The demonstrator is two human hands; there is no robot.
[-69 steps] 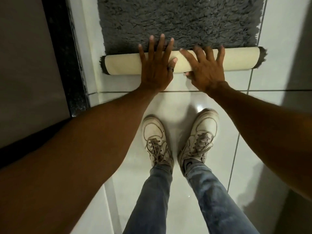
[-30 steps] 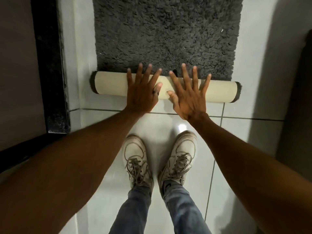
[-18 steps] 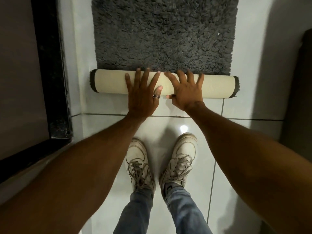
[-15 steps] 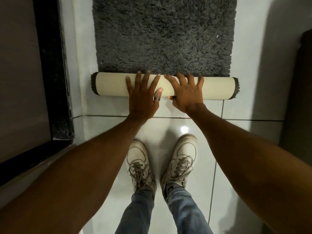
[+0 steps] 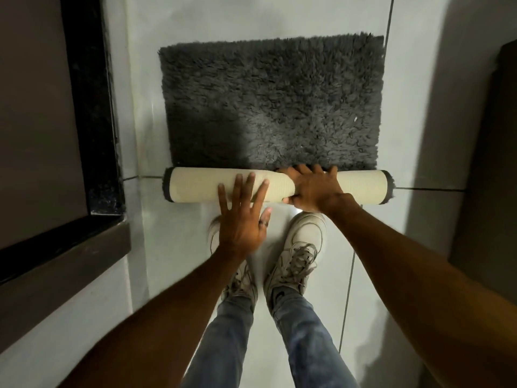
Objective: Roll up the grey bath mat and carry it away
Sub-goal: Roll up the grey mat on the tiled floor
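Observation:
The grey shaggy bath mat (image 5: 274, 105) lies flat on the white tiled floor, with its near end rolled into a tube. The roll (image 5: 195, 189) shows the cream backing, and grey pile pokes out at both ends. My right hand (image 5: 313, 189) wraps over the middle of the roll, fingers curled on its far side and thumb under the near side. My left hand (image 5: 242, 217) is spread flat, its fingertips resting on the roll's near side and its palm above the floor.
My two white sneakers (image 5: 296, 247) stand just behind the roll on the glossy tile. A black stone threshold (image 5: 89, 107) and a brown panel run along the left. A dark door or panel (image 5: 492, 152) rises at the right edge.
The view has tilted up, so the mat's far edge now shows. My right hand has gone from pressing flat to gripping around the roll. My left hand has slid back toward me.

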